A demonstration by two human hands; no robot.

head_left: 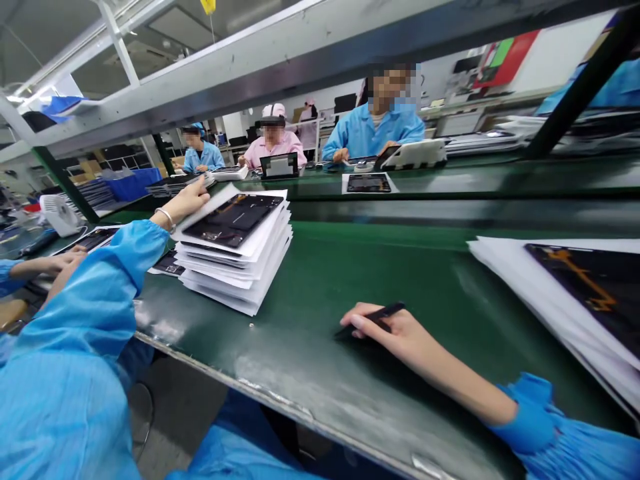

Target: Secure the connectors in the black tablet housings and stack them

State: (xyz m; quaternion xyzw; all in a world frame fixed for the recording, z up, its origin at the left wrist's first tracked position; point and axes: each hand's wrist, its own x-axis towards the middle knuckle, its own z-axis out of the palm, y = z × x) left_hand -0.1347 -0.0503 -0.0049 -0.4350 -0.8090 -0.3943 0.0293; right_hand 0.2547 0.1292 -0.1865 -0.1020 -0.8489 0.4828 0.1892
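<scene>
My left hand (189, 200) reaches to the far left edge of a stack of white paper sheets (240, 283). Its fingers are bent and seem closed on the edge of the top sheet (206, 212); the contact is partly hidden. On that sheet lies a thin black device panel (234, 219) with orange and metallic parts. My right hand (385, 327) is over the green table (320, 287), its fingers closed round a slim black pen-shaped tool (393, 311). The tool's thin tip points down to the left, close to the tabletop.
At the right, another paper stack (505, 267) carries a black panel (590, 287). A co-worker's hands (60, 263) are at far left. Across a raised ledge (440, 181), several people sit with devices. A metal beam (280, 73) crosses overhead. The table edge (280, 403) runs in front.
</scene>
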